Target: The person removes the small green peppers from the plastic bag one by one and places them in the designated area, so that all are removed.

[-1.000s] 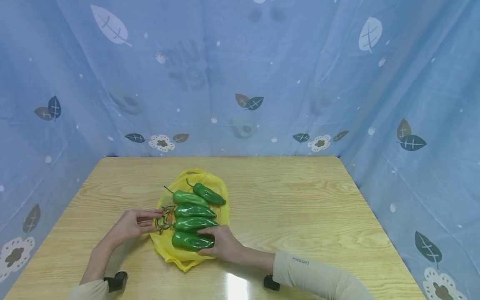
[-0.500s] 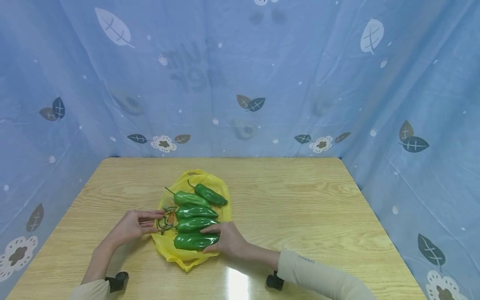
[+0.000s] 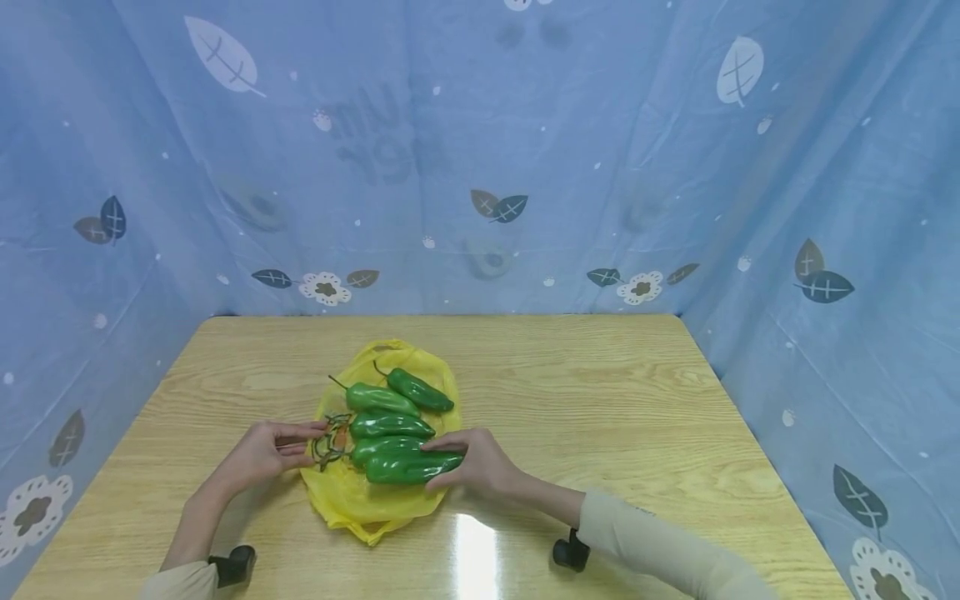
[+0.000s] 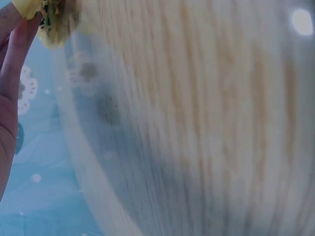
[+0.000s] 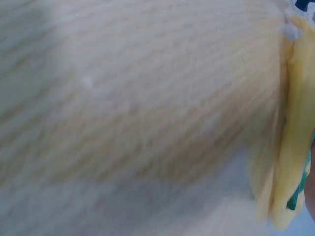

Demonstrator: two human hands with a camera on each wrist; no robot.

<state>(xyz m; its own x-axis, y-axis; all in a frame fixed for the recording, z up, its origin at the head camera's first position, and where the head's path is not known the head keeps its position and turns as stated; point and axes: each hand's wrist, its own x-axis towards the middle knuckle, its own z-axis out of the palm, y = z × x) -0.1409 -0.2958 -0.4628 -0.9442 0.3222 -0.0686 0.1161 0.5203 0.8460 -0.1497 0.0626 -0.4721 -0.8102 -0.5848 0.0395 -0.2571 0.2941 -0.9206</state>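
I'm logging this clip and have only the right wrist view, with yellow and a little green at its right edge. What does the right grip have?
Observer: The head view shows the right grip holding the right end of the nearest green pepper.
Operator: How many are there altogether?
Observer: Five green peppers show in the head view.
Operator: And where is the other hand's?
Observer: The left grip is at the left edge of the yellow plastic.
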